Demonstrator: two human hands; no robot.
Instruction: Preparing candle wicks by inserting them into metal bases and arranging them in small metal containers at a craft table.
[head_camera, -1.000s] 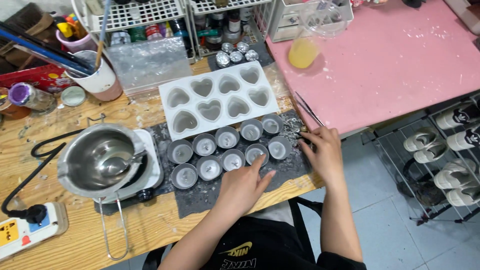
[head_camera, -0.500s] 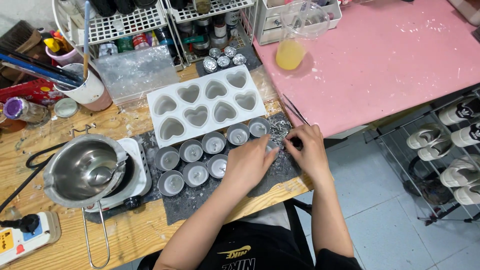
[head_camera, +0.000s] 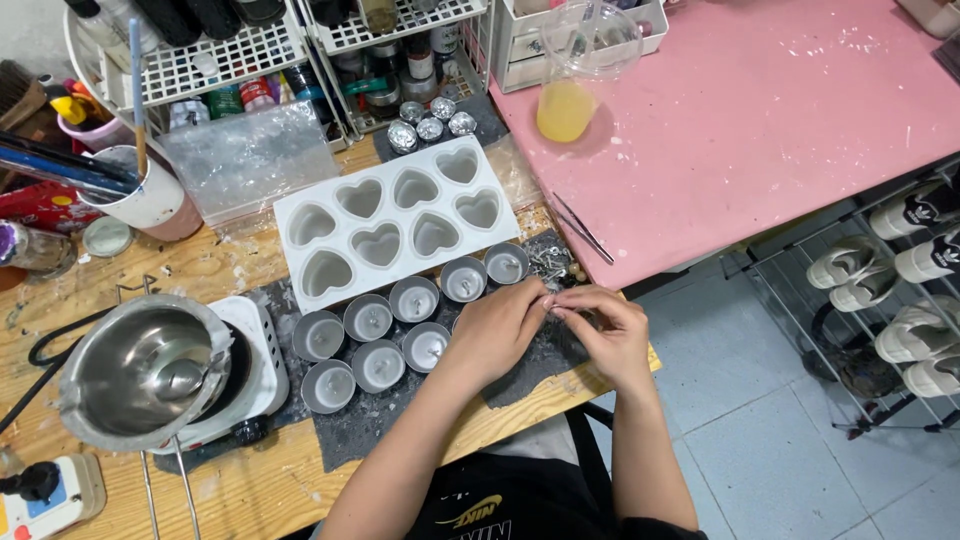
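Both hands have come together over the right end of the dark felt mat (head_camera: 400, 425). A second ago the left hand (head_camera: 495, 335) pointed at one cup while the right hand (head_camera: 605, 335) lay flat near a loose pile of small metal wick parts (head_camera: 553, 262); now their fingertips (head_camera: 548, 303) meet in a pinch on a small item, apparently a wick with its metal tab, too small to identify with certainty. The item sits at the fingertips, above the mat and just right of the front row of cups. Judged from this, a part was taken from the pile and is being handled between both hands.

The round metal tealight cups (head_camera: 380, 362) stand in two rows on the mat, thin-walled, matte grey, most with a wick tab at centre. Behind them lies a white silicone mould (head_camera: 395, 222) with eight heart-shaped cavities. At left, a steel melting pot (head_camera: 140, 370) rests on a small white hotplate (head_camera: 262, 350). The wooden surface (head_camera: 250, 480) is scuffed and wax-flecked. The adjoining pink surface (head_camera: 760, 120) carries tweezers (head_camera: 583, 228) and a clear cup of yellow liquid (head_camera: 565, 100).
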